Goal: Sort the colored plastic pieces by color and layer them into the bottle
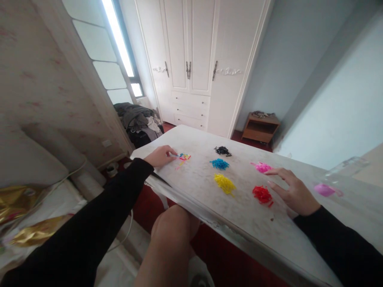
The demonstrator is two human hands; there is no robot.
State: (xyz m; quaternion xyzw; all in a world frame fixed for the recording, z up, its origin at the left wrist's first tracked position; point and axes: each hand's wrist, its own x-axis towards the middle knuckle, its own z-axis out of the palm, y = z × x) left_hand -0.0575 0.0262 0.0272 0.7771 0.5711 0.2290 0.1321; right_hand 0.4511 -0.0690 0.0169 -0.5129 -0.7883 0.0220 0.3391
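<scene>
My left hand (162,156) rests at the left end of the table, its thumb and index finger closed at a small blue strip (178,154). Just right of those fingertips lies a little arrangement of coloured strips (184,157) in red, yellow and blue. My right hand (296,192) is open above the table, thumb and fingers apart, with nothing seen in it. Its index fingertip is close to a pile of pink strips (262,167); the thumb is near a pile of red strips (262,195). Piles of yellow (225,184), blue (220,164) and black strips (222,150) lie between the hands.
On the white table (203,143), a pink-purple packet (324,190) lies to the right, near a clear plastic container (347,166). A white wardrobe (191,52), a small brown cabinet (261,127) and heaped clothes (137,117) stand beyond. My knee (172,223) is beside the front edge.
</scene>
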